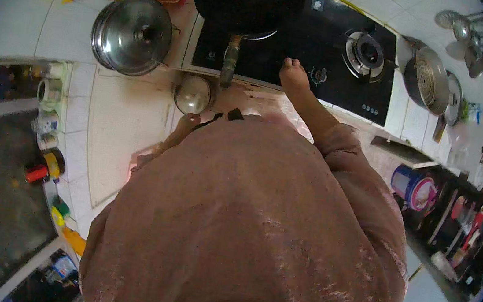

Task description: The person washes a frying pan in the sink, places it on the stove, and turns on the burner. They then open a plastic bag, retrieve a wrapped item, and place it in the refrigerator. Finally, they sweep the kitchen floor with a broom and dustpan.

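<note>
My left hand grips the near edge of a small, round, pale bowl or pan in front of the stove's edge. Whether this vessel has a handle is hidden. My right hand is over the front of the black glass gas hob, just left of a control knob. Its fingers are curled, and I cannot tell if they hold anything. A dark frying pan sits on the left burner with its worn handle pointing toward me.
Left of the hob stands a lidded steel pot. The uncovered right burner has a metal pan support. Another pan stands beyond it, below hanging ladles. Jars line a left ledge; a blue tub is at lower right.
</note>
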Demonstrator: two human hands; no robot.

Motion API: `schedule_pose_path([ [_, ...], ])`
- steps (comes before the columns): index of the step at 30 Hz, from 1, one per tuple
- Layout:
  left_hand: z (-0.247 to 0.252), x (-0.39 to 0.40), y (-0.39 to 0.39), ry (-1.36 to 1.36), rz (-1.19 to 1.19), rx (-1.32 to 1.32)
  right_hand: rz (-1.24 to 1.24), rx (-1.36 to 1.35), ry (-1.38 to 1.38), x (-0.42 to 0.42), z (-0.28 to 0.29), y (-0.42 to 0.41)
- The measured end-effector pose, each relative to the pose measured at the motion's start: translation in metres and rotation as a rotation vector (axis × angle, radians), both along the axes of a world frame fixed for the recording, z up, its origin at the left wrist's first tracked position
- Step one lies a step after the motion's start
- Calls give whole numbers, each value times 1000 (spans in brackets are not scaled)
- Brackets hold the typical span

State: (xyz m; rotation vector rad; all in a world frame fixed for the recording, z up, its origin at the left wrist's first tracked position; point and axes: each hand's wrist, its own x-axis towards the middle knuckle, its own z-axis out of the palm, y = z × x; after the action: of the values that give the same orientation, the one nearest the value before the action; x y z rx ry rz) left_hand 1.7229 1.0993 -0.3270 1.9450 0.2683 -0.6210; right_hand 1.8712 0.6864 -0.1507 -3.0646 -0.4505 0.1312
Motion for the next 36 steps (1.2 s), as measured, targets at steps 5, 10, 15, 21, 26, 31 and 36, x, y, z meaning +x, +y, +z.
schedule_pose_path([
  [5,13,-91,-67,-147,-463,732,298,-190,-57,0,-5,-33],
  [10,-27,-241,-175,368,1088,-115,612,-373,-116,4,2,-28],
  [15,-30,-342,-304,427,1410,-190,699,-576,-15,11,12,-25],
  [21,-26,-410,-423,626,1622,-248,661,-319,-90,36,-14,-43],
  [26,-15,-409,-478,642,1770,-374,733,-380,-35,42,3,-30],
  [31,-9,-404,-517,470,1901,-508,711,-220,-102,58,-7,-45],
  [36,-33,-423,-593,438,1777,-384,838,-120,-253,60,-20,-49],
])
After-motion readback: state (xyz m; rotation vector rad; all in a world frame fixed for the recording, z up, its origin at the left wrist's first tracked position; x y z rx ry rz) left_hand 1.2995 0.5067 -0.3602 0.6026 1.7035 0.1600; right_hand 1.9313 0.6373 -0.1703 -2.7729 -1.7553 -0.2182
